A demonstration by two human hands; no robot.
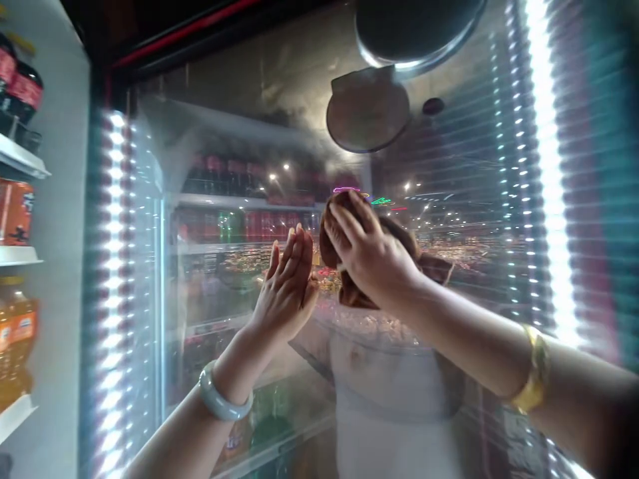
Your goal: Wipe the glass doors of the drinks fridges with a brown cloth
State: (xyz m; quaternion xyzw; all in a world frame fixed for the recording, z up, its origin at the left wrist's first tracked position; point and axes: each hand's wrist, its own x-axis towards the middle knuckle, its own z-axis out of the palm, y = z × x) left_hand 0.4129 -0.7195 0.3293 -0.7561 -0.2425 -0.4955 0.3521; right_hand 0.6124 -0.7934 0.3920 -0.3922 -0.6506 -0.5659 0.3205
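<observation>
My right hand (pixel 362 243) presses a brown cloth (pixel 357 293) against a large upright glass pane (pixel 224 153). The cloth bunches under the fingers and sticks out past the wrist side. A yellow bangle circles that forearm. Just left of it, my left hand (pixel 288 283) rests flat on the glass with its fingers stretched out, holding nothing. A pale bangle (pixel 224 392) sits on the left wrist. Reflections of bottles, lights and a white garment show in the pane.
Shelves with dark bottles (pixel 24 90), an orange pack (pixel 16 211) and orange drink bottles (pixel 18 332) stand at the left. Bright LED strips (pixel 549 173) run up both sides of the pane. Behind the glass, a round dark fixture (pixel 419 26) shows at the top.
</observation>
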